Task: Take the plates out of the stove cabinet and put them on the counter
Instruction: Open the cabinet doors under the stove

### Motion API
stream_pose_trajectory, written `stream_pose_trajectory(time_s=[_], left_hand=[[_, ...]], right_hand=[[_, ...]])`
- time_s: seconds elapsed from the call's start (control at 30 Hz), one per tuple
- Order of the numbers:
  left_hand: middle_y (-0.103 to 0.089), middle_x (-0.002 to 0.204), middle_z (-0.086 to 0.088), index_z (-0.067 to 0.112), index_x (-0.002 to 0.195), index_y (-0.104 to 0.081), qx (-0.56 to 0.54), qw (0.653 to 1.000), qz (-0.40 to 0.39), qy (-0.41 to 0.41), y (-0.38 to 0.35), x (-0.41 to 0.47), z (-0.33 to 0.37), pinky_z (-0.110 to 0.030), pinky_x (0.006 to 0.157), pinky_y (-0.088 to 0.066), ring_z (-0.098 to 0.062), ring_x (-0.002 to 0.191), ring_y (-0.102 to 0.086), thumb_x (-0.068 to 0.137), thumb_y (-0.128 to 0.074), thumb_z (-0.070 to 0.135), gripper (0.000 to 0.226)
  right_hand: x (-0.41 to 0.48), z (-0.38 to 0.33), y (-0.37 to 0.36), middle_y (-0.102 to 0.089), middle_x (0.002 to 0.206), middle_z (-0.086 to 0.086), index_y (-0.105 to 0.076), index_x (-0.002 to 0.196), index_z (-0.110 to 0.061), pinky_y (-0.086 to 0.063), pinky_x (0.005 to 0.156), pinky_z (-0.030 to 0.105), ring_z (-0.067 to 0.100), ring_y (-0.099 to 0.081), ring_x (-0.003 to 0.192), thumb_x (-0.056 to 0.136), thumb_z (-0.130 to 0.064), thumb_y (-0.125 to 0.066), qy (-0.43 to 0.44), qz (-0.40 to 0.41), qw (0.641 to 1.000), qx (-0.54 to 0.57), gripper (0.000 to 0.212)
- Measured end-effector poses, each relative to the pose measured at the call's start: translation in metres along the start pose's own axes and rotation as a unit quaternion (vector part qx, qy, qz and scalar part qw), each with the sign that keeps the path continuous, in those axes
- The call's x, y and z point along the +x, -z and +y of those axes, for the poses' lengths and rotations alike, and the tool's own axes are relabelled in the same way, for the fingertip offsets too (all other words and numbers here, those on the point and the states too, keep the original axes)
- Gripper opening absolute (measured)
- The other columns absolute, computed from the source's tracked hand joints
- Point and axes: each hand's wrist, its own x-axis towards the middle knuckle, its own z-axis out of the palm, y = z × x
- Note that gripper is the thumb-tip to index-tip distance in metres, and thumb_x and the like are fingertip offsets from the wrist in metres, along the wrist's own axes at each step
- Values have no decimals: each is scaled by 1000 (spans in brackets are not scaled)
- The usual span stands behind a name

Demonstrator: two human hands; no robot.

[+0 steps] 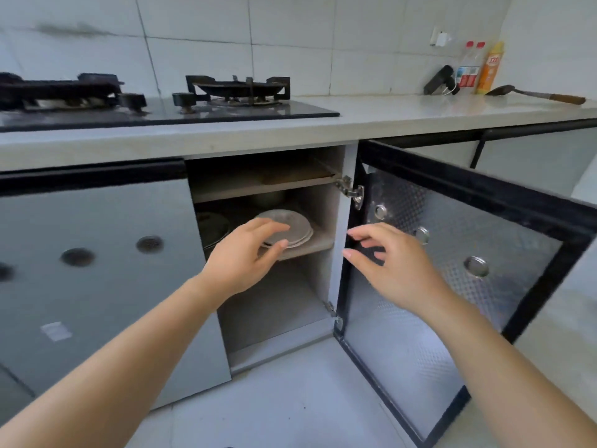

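Observation:
A small stack of pale grey plates point(295, 226) lies on the middle shelf point(318, 245) of the open cabinet under the stove. My left hand point(242, 257) reaches in with fingers spread, its fingertips over the front left rim of the stack, holding nothing. My right hand point(392, 263) hovers open in front of the cabinet's right frame, just right of the plates, apart from them. The light grey counter point(371, 124) runs above the cabinet.
The cabinet door point(452, 253) stands swung open to the right, behind my right hand. A dark bowl point(211, 227) sits left of the plates. A gas stove point(161, 98) covers the counter's left part. Bottles point(478, 67) and a spatula point(536, 95) lie at the far right.

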Motion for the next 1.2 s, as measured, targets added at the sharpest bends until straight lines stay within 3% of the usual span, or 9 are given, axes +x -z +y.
stream_pose_trajectory(time_s=[0.13,0.27,0.4,0.6,0.8,0.9,0.97,1.03,1.2], left_hand=[[-51,133,6,29,129,-49,70,996,33,51,43,-36,-55,-25,91,-43,-14,118,-51,93,-48,37,38],[-51,133,3,27,128,-51,119,989,29,76,77,-69,-92,-35,93,-48,-19,116,-53,91,-52,33,38],[-53,132,-3,19,126,-55,139,982,81,101,104,-82,-107,-34,96,-41,-23,121,-49,89,-58,28,39],[-44,142,-3,23,133,-47,177,969,113,133,119,-78,-133,-47,106,-37,-25,135,-35,88,-57,33,47],[-36,148,-5,23,138,-41,194,959,136,157,99,-70,-154,-53,103,-39,-25,139,-28,90,-52,37,51],[-35,147,-6,23,140,-39,230,951,138,157,94,-64,-163,-52,100,-43,-26,139,-29,88,-42,41,54],[-34,148,-6,22,139,-40,243,947,140,158,91,-63,-167,-50,99,-44,-25,139,-29,88,-40,40,54],[-31,150,-5,22,139,-41,255,945,138,154,88,-64,-172,-49,101,-43,-23,141,-26,88,-41,39,54],[-24,154,-1,25,140,-39,274,942,119,150,88,-66,-178,-49,105,-39,-21,143,-20,87,-49,34,54]], right_hand=[[23,-36,-60,-57,111,-15,-59,116,-26,-45,84,14,-1,-54,100,85,-37,-61,26,-64,997,23,33],[41,-77,-108,-59,117,-8,-59,117,-25,-51,89,29,7,-56,103,86,-36,-61,30,-104,992,58,33],[62,-111,-136,-59,118,-6,-58,117,-23,-51,90,32,10,-56,104,86,-35,-61,44,-136,987,71,33],[106,-110,-167,-59,117,-5,-56,121,-21,-44,83,21,8,-55,101,87,-35,-60,59,-121,988,73,37],[159,-91,-204,-50,135,-1,-44,133,-20,-46,98,37,17,-49,121,86,-42,-59,52,-96,990,92,55],[180,-87,-224,-61,122,-2,-54,121,-20,-51,92,38,14,-56,111,84,-42,-61,64,-105,982,140,44],[187,-86,-233,-68,103,-5,-62,103,-19,-54,79,23,5,-62,91,85,-31,-64,76,-94,972,199,22],[190,-84,-238,-69,92,-9,-65,97,-19,-50,68,8,-3,-63,81,84,-25,-66,84,-79,963,242,14],[196,-77,-245,-67,86,-16,-66,97,-22,-50,68,10,-2,-64,77,83,-24,-67,94,-82,950,285,14]])
